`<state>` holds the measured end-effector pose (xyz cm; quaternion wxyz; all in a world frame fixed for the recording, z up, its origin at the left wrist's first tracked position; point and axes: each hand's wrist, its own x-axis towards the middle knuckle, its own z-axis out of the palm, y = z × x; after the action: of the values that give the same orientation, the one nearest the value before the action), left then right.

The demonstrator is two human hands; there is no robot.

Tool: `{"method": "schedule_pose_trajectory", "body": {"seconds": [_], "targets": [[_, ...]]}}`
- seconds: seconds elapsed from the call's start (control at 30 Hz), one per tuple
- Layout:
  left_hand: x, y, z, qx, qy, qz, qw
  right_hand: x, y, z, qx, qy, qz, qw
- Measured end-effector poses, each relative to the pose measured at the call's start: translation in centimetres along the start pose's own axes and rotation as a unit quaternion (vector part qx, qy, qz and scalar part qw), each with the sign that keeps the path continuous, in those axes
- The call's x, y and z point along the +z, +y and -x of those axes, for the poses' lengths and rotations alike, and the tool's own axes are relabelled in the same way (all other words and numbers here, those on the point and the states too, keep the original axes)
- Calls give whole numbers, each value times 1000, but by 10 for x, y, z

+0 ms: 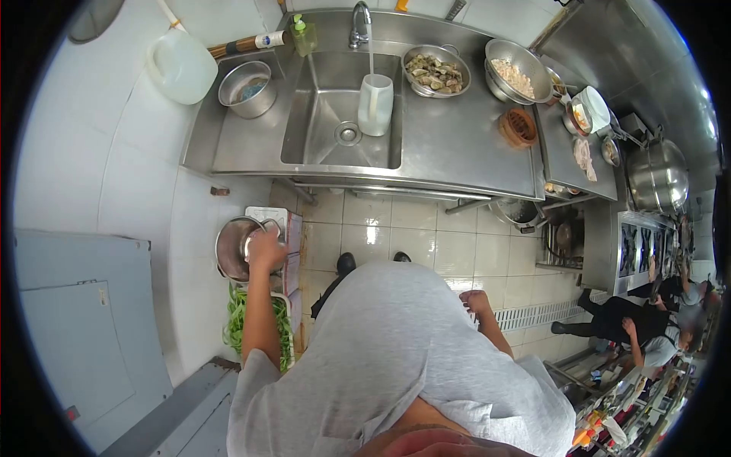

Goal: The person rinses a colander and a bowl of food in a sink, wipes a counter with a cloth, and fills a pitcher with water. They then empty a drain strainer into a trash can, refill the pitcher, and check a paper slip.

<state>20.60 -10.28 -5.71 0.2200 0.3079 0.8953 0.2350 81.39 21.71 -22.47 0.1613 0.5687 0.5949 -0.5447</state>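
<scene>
At the lower left my left hand [266, 250] is closed at the right rim of a steel pot [230, 251]. What its fingers grip there is hidden. The pot stands on a stack of boxes [292, 247], with a basket of green vegetables [259, 324] just below it. My right hand [477, 302] hangs at my side over the floor, fingers curled and nothing seen in them. Ahead, water runs from the faucet [359, 29] into a white plastic jug [375, 107] standing in the steel sink [343, 160].
A colander of shellfish [436, 72], a bowl of pale food pieces [512, 76] and a bamboo steamer [518, 128] sit on the counter right of the sink. Left of it is a steel pot with scourers [247, 90]. A co-worker [640, 331] stands at far right near the stove.
</scene>
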Motion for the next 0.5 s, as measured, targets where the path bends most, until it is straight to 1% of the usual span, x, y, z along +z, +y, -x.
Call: {"method": "schedule_pose_trajectory", "body": {"seconds": [0.07, 0.1, 0.13, 0.17, 0.23, 0.27, 0.33, 0.37, 0.4, 0.43, 0.47, 0.5], "targets": [[5, -34, 7, 9, -90, -139, 986, -2, -31, 12, 22, 38, -79, 996], [15, -45, 14, -35, -75, -4, 997, -3, -36, 15, 26, 64, -91, 993], [25, -56, 23, -80, -57, 131, 986, -3, -38, 16, 33, 61, -87, 994], [29, -61, 32, -126, -38, 263, 956, -3, -42, 17, 39, 57, -82, 994], [30, -67, 45, -77, -45, 83, 993, -3, -45, 16, 49, 50, -70, 995], [31, -67, 47, -51, -48, -9, 998, -2, -44, 16, 55, 45, -64, 995], [36, -60, 47, -119, -69, 164, 977, 0, -38, 17, 67, 38, -52, 996], [39, -52, 47, -152, -78, 250, 953, -1, -16, 5, 29, 7, -11, 999], [40, -43, 46, -145, -63, 255, 954, -1, 20, -18, -9, -23, 32, 999], [39, -33, 45, -139, -48, 259, 955, -4, 40, -31, -49, -54, 76, 994], [41, -28, 44, -135, -30, 264, 955, -7, 23, -17, -6, -39, 48, 998], [42, -26, 44, -126, -31, 260, 957, -9, 5, -2, 36, -30, 23, 999]]}}
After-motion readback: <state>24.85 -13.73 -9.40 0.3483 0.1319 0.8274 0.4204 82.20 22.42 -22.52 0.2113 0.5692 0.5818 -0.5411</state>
